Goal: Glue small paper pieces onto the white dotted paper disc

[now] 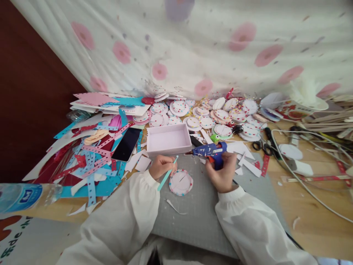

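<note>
My left hand (162, 166) is closed on a thin teal strip (166, 177), which slants up past the fingertips. Just to its right, a round white disc (181, 182) with coloured dots around its rim and a dark line in the middle lies flat on the grey cutting mat (198, 217). My right hand (224, 172) grips a blue glue gun (211, 150) by its handle. The gun's nozzle points left, in front of a white open box (168, 138). A curled white paper scrap (175, 208) rests below the disc.
Several dotted white discs (179, 107) are piled along the back. At left are coloured paper strips (91, 162), a phone (127, 144) and a plastic bottle (27, 195). Scissors (263, 147), a white cable (311, 189), a paper bowl (300, 108) and wooden sticks (328, 127) lie right.
</note>
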Available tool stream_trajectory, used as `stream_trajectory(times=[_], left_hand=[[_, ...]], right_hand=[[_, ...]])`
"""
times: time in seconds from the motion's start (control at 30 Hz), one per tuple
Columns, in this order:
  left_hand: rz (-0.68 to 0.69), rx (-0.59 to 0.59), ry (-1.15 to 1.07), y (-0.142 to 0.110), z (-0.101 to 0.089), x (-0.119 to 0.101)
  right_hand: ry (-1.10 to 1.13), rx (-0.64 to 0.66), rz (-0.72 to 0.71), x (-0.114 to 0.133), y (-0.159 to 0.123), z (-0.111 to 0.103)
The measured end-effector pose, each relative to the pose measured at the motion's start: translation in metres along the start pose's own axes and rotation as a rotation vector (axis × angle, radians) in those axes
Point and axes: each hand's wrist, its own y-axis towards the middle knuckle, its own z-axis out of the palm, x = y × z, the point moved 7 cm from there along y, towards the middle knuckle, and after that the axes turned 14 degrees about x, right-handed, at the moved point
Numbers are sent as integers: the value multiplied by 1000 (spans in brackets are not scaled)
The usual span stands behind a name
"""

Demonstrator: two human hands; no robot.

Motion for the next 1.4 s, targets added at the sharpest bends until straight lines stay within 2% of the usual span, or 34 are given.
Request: stream_trajectory(times=[0.13, 0.33, 0.83, 1.4], left_hand=[[13, 9, 28, 1, 2, -4], [-6, 19, 85, 2, 4, -6], [-5, 56, 110, 1, 4, -4], [-28, 43, 108, 0, 4, -2]], right_hand=[[-4, 13, -25, -1, -1, -1], [-38, 101, -29, -1, -6, 6], [-138, 91, -34, 3, -5, 4], [-111, 100, -58, -1, -7, 7]])
